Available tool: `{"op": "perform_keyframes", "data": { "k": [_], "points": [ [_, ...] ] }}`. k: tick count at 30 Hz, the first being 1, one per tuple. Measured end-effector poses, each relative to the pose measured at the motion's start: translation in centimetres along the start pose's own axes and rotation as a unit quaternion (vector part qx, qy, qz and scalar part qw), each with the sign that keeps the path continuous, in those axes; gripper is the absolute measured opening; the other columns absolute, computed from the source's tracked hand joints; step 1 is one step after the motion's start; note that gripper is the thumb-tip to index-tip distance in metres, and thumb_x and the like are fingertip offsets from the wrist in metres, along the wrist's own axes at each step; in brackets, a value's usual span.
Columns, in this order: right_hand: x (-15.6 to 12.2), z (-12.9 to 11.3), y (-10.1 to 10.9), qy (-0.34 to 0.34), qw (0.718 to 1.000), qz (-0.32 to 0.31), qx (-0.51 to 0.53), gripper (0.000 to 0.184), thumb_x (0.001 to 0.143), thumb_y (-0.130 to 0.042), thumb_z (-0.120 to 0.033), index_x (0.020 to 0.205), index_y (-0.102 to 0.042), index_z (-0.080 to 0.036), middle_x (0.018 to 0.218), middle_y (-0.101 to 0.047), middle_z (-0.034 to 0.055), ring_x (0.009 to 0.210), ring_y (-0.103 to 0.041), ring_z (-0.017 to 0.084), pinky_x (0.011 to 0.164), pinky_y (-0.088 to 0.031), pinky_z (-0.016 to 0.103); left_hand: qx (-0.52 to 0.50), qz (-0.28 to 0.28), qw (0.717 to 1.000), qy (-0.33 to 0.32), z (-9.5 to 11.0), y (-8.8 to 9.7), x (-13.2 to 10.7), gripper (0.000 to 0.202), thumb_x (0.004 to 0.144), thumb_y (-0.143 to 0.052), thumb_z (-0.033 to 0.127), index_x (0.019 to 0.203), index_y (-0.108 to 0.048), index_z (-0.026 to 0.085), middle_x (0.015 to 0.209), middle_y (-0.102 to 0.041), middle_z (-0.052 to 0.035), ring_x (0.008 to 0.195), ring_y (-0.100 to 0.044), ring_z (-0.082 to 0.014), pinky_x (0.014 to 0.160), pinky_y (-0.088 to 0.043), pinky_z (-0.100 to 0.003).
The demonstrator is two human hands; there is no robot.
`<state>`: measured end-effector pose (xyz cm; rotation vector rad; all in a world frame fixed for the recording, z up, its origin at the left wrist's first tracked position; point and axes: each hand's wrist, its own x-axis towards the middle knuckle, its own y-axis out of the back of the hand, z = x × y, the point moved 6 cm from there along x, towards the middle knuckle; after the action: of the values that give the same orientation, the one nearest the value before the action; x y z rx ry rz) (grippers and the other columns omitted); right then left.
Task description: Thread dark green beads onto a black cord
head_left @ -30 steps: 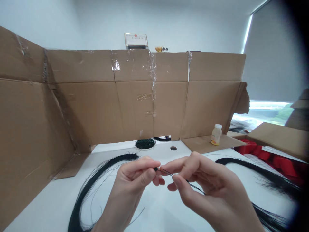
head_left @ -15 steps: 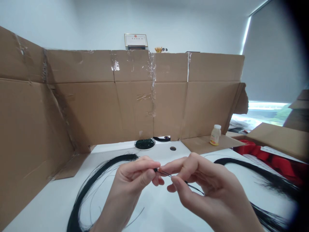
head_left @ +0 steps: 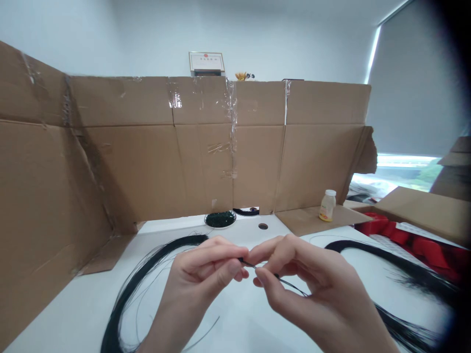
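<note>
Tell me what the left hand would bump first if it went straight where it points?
Probably the right hand: the left hand points toward it from close by, though depth is hard to judge.

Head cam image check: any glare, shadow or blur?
Head view: window washed out under the blind; tape on the cardboard wall glares; shadow darkens the wall's left corner; right edge dark, black strands beside it blurred; left hand and right hand fairly sharp.
</note>
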<state>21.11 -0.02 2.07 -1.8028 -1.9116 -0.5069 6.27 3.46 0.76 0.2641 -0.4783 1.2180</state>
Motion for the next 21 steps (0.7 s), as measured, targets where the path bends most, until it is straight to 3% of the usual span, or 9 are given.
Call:
{"op": "perform_keyframes", "data": {
  "k": [1, 4, 8, 12, 17, 21],
  "points": [
    [0.0, 0.2, 0.0, -0.006, 1.000, -0.001, -0.001, 0.025, 0.081, -0.067, -0.027, 0.068, -0.052, -0.011, 0.092, -0.067, 0.0042, 0.082, -0.066, 0.008, 0.076, -0.054, 0.013, 0.000, 0.020, 1.000, 0.009, -0.1, 0.2, 0.0, 0.009, 0.084, -0.074, 0.032, 0.091, -0.080, 0.031, 0.081, -0.057, -0.0048, 0.072, -0.056, -0.0056, 0.071, -0.051, -0.015],
    [0.0, 0.4, 0.0, -0.009, 1.000, -0.001, -0.002, 0.026, 0.081, -0.066, -0.028, 0.068, -0.052, -0.011, 0.093, -0.067, 0.0042, 0.082, -0.065, 0.008, 0.076, -0.054, 0.014, 0.004, 0.010, 1.000, 0.006, 0.1, -0.2, -0.2, 0.009, 0.085, -0.074, 0.032, 0.091, -0.080, 0.032, 0.081, -0.058, -0.0045, 0.072, -0.057, -0.0054, 0.071, -0.051, -0.015],
    [0.1, 0.4, 0.0, -0.006, 1.000, -0.003, 0.004, 0.025, 0.082, -0.066, -0.027, 0.069, -0.051, -0.010, 0.092, -0.066, 0.0046, 0.082, -0.065, 0.008, 0.075, -0.055, 0.015, -0.020, 0.099, 0.994, 0.035, 0.2, -0.2, -0.6, 0.013, 0.074, -0.082, 0.038, 0.080, -0.080, 0.026, 0.076, -0.054, -0.0042, 0.067, -0.055, -0.0061, 0.068, -0.050, -0.016],
    [0.2, 0.5, 0.1, -0.011, 1.000, -0.009, 0.000, 0.025, 0.080, -0.067, -0.027, 0.069, -0.052, -0.011, 0.092, -0.066, 0.0042, 0.083, -0.065, 0.009, 0.076, -0.055, 0.016, -0.023, 0.094, 0.995, 0.030, 0.4, -0.5, -0.6, 0.013, 0.074, -0.082, 0.037, 0.080, -0.080, 0.026, 0.076, -0.055, -0.0045, 0.066, -0.055, -0.0063, 0.067, -0.051, -0.017],
    [0.2, 0.9, 0.2, -0.028, 0.999, -0.025, -0.021, 0.025, 0.083, -0.066, -0.030, 0.072, -0.054, -0.011, 0.096, -0.065, 0.0029, 0.086, -0.064, 0.008, 0.080, -0.052, 0.017, 0.018, 0.063, 0.998, 0.009, 1.5, -1.1, 0.9, 0.042, 0.080, -0.074, 0.051, 0.093, -0.078, 0.012, 0.075, -0.057, -0.0114, 0.076, -0.058, -0.0166, 0.071, -0.053, -0.028],
    [0.9, 1.0, 0.3, 0.016, 0.995, -0.083, -0.060, 0.019, 0.089, -0.064, -0.030, 0.079, -0.060, -0.014, 0.095, -0.063, 0.0022, 0.090, -0.062, 0.006, 0.074, -0.052, 0.014, 0.033, 0.061, 0.998, 0.006, 1.8, -1.5, 1.8, 0.049, 0.079, -0.073, 0.056, 0.097, -0.075, 0.010, 0.075, -0.058, -0.0117, 0.081, -0.060, -0.0199, 0.074, -0.053, -0.031]
  ]
}}
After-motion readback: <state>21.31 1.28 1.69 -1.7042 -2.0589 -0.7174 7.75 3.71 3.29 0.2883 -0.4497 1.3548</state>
